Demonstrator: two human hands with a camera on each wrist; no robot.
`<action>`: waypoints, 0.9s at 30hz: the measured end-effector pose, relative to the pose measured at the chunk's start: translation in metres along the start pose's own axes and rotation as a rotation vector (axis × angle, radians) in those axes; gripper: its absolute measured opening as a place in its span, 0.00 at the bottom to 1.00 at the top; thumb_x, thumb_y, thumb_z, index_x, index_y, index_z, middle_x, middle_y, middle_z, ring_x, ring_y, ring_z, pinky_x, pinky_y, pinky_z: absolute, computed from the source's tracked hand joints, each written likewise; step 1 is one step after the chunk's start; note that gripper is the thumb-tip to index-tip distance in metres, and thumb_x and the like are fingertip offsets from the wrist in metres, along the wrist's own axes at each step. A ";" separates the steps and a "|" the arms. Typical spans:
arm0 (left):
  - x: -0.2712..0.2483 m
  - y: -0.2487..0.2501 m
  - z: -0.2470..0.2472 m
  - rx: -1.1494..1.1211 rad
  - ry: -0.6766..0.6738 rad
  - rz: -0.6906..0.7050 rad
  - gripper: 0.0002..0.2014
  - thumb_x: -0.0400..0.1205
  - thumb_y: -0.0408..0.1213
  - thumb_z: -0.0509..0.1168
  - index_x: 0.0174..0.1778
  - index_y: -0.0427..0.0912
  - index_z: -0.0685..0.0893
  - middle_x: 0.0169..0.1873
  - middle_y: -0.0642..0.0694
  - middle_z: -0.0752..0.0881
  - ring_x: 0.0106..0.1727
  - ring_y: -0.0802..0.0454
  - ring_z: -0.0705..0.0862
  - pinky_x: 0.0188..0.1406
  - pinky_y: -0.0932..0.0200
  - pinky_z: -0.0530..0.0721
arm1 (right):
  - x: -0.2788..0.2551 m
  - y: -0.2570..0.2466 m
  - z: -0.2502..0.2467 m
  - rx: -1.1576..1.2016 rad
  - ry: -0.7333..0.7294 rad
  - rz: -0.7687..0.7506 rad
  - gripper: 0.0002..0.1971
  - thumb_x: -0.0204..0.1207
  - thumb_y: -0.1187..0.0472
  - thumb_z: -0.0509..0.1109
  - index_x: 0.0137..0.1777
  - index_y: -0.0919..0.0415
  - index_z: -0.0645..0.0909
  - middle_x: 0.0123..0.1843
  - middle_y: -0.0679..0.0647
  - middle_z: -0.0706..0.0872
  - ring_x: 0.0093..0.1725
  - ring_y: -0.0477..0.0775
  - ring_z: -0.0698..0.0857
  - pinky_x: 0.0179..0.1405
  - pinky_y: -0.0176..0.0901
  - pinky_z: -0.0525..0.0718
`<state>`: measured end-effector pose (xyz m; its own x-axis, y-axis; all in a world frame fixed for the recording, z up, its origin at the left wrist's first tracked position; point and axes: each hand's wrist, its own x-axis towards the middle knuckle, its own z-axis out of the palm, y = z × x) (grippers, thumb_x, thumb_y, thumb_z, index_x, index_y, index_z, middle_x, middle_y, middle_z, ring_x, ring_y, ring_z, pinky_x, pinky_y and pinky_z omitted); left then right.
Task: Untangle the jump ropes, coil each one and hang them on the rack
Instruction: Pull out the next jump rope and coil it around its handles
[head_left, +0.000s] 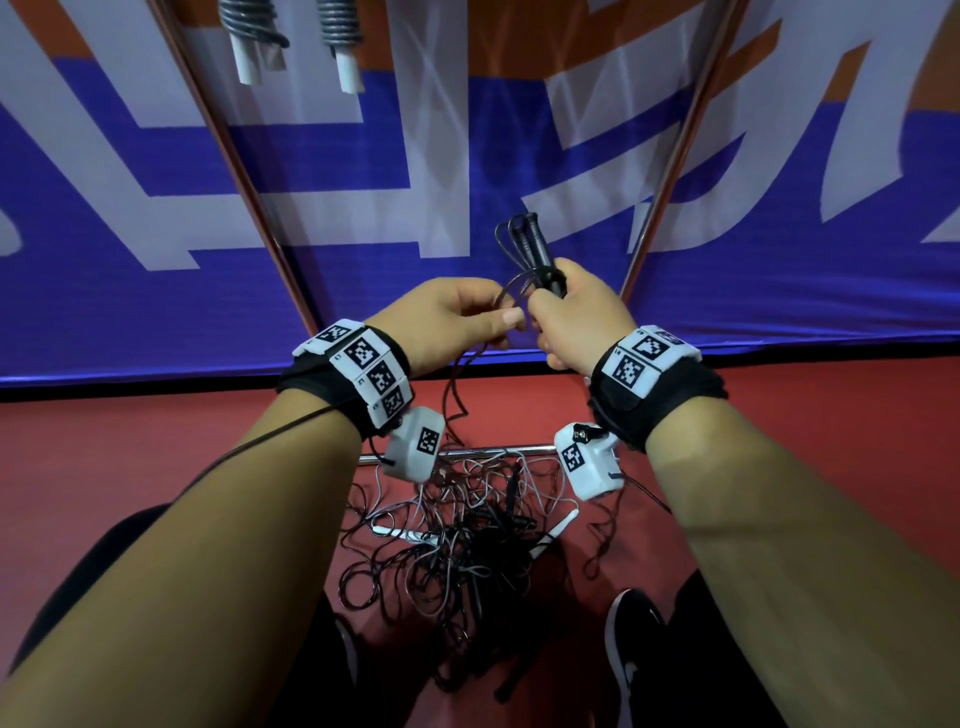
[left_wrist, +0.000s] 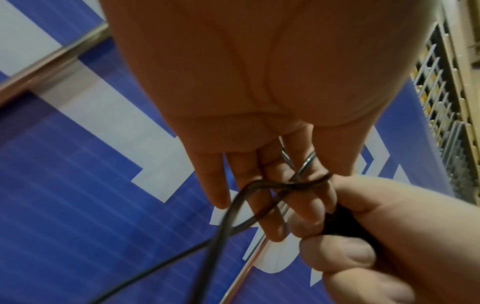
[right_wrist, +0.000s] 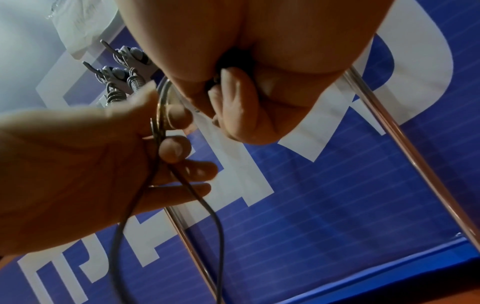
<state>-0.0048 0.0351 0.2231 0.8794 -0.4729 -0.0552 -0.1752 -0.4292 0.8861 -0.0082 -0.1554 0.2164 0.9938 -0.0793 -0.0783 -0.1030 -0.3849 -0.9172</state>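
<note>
Two black handles (head_left: 543, 260) sit bunched in my right hand (head_left: 574, 317), fingers curled tight round them, while my left hand (head_left: 447, 317) pinches the thin black cord (head_left: 457, 384) beside it, thumb against fingertips. That cord looks light, springy and slick, so I judge it best gripped close to the handles as I wind. Below, near my feet, the remaining ropes lie knotted in a pile (head_left: 457, 551) against the rack's bottom bar (head_left: 498, 451), where my trailing cord may snag. Above hang coiled ropes (head_left: 291, 31).

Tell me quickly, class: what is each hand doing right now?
Left hand: pinches the black cord.
Right hand: grips the black handles.
</note>
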 end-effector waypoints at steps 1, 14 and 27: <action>-0.001 0.003 0.001 -0.034 0.012 0.002 0.12 0.89 0.53 0.69 0.52 0.50 0.92 0.48 0.42 0.94 0.57 0.39 0.91 0.72 0.40 0.85 | 0.000 0.000 0.000 -0.019 -0.004 -0.001 0.05 0.81 0.57 0.65 0.52 0.55 0.81 0.40 0.59 0.83 0.31 0.58 0.78 0.25 0.48 0.79; 0.003 0.008 0.010 0.247 0.244 0.181 0.13 0.89 0.41 0.69 0.68 0.58 0.86 0.42 0.57 0.92 0.41 0.64 0.87 0.48 0.63 0.85 | 0.003 0.006 -0.001 -0.061 -0.066 0.125 0.10 0.80 0.59 0.65 0.56 0.56 0.86 0.46 0.63 0.95 0.31 0.57 0.83 0.26 0.46 0.81; 0.001 0.010 0.008 -0.180 0.220 -0.019 0.08 0.85 0.38 0.76 0.58 0.45 0.95 0.41 0.60 0.94 0.40 0.71 0.87 0.46 0.74 0.80 | 0.009 0.010 -0.001 -0.074 -0.146 0.189 0.11 0.78 0.62 0.66 0.59 0.55 0.83 0.38 0.55 0.82 0.33 0.57 0.81 0.25 0.44 0.79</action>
<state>-0.0087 0.0242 0.2280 0.9603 -0.2789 0.0111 -0.0935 -0.2841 0.9542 -0.0004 -0.1609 0.2064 0.9516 -0.0250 -0.3063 -0.2853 -0.4428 -0.8500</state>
